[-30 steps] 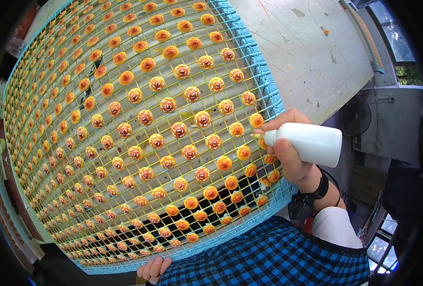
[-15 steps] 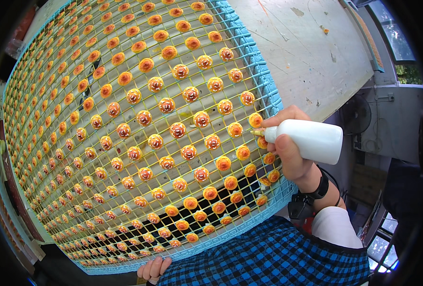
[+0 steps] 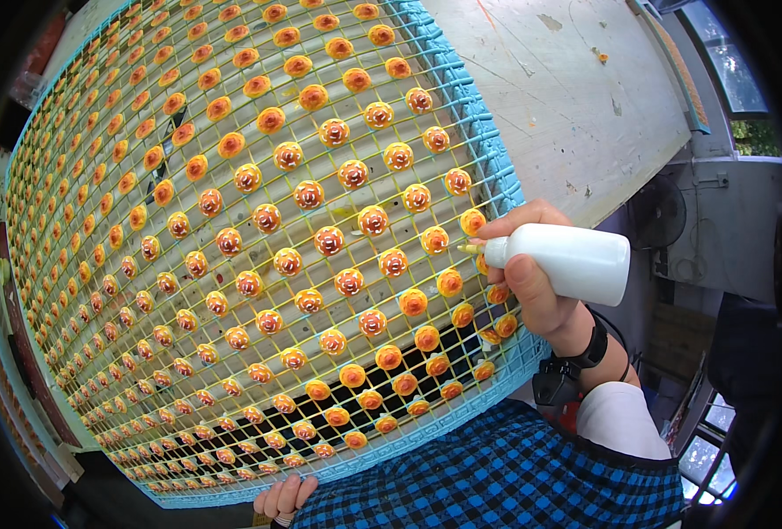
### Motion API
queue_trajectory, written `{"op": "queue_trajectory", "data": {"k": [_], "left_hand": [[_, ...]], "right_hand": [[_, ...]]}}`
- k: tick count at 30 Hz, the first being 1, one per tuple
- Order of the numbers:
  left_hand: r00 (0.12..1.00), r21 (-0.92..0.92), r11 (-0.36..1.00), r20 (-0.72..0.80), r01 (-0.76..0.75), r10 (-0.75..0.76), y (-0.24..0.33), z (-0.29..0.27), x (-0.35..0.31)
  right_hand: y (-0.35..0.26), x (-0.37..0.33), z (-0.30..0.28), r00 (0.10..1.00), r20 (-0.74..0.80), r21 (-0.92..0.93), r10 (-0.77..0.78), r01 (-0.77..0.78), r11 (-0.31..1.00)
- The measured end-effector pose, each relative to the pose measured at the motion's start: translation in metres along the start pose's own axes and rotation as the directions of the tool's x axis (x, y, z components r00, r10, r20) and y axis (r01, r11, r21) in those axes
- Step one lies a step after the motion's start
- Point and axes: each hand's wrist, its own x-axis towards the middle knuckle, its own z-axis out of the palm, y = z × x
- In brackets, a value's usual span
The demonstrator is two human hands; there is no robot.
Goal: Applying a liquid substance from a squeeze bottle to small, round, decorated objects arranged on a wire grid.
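Note:
My right hand is closed around a white plastic squeeze bottle, which lies nearly sideways with its narrow yellowish nozzle pointing left. The tip hovers over the right side of a mesh rack, close to a small orange-and-yellow rosette; whether it touches one cannot be made out. Many such rosettes sit in rows on the yellow wire mesh; those through the middle, such as one rosette, bear white dashes, others are plain. At the lower edge, the bent fingers of my left hand grip the rack's blue-wrapped rim.
A worn, paint-marked whitish tabletop extends beyond and under the rack. A dark fan stands at the right, below a window. Blue-and-black checked cloth covers my lap, beside the rack's near rim.
My right hand and the bottle have shifted very slightly left and down, the nozzle tip with them. My left hand and the rack stay in place.

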Motion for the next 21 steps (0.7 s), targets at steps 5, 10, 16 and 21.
{"op": "queue_trajectory", "data": {"k": [5,10,16,21], "left_hand": [[1.0,0.004,1.0,-0.011,-0.013,0.013,-0.0004,-0.0002,0.0],[0.999,0.011,1.0,-0.024,-0.021,0.022,-0.0016,0.0017,-0.0003],[0.998,0.019,0.999,-0.041,-0.036,0.037,-0.0021,0.0025,0.0006],[0.998,0.026,1.0,-0.052,-0.017,0.019,0.0,0.0037,0.0004]], "right_hand": [[-0.0009,0.0001,0.0002,1.0,0.003,-0.025,0.013,-0.013,1.0],[0.0,0.001,0.0005,0.999,-0.01,-0.083,0.045,-0.045,0.995],[0.0006,0.0008,0.0022,0.998,-0.007,-0.066,0.061,-0.062,0.996],[-0.0001,0.0009,0.0017,0.997,-0.004,-0.059,0.074,-0.074,0.996]]}}
